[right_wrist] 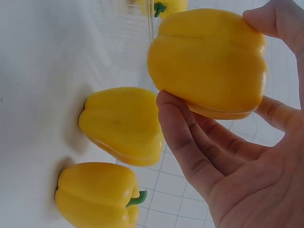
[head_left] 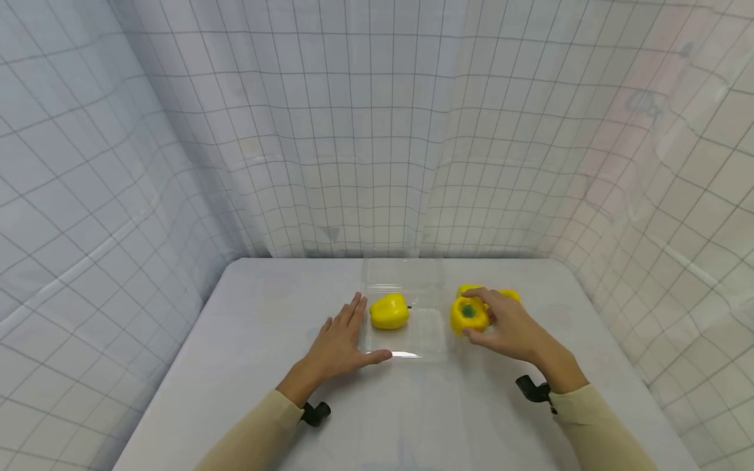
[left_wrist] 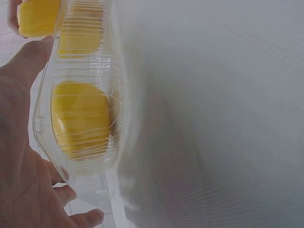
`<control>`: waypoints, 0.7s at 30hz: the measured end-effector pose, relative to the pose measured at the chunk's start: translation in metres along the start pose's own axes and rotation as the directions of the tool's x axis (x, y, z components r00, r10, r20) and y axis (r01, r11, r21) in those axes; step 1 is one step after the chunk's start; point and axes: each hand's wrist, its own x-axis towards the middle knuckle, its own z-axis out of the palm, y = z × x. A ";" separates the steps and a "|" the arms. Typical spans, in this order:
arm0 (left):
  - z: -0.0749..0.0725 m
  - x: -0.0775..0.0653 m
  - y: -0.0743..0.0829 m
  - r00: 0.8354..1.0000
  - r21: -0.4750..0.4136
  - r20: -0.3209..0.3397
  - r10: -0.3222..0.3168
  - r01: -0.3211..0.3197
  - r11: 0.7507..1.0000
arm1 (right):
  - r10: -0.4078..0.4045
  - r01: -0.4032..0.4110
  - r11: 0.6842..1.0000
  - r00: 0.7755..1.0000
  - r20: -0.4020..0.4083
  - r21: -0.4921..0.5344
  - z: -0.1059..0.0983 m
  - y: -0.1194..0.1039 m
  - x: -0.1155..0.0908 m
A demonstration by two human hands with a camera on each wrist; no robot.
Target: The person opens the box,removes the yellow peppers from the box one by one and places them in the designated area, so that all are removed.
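Surrounding the scene, a grid-patterned curtain (head_left: 377, 131) hangs beyond a pale tabletop (head_left: 247, 327), on which a see-through container (head_left: 429, 330) sits. The left grip (head_left: 341, 343) is spread wide at the container's left side, thumb along the near edge, and is the nearer hand to it. The right grip (head_left: 506, 327) holds the held pepper (head_left: 463, 322) between thumb and fingers, just right of the container, so the container lies to its left, with the boxed pepper (head_left: 389, 312) in the left half, long axis sideways, stem end rightward. The held pepper's axis looks roughly upright: the head view shows its green stem (head_left: 468, 311), which the right wrist view hides. That wrist view instead shows what the hand largely covers from above: a middle pepper (right_wrist: 121, 126) and an outer pepper (right_wrist: 97, 192), the latter with a curved stalk (right_wrist: 137, 198).
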 end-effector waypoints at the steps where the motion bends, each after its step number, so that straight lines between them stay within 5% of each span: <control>1: 0.000 0.000 0.000 1.000 0.000 0.000 0.000 0.000 1.000 | 0.004 -0.004 1.000 1.000 -0.003 -0.004 0.000 0.001 -0.001; 21: 0.001 -0.001 0.000 1.000 -0.003 -0.024 0.015 -0.015 1.000 | 0.037 -0.037 0.999 0.999 -0.011 0.009 -0.007 0.009 -0.009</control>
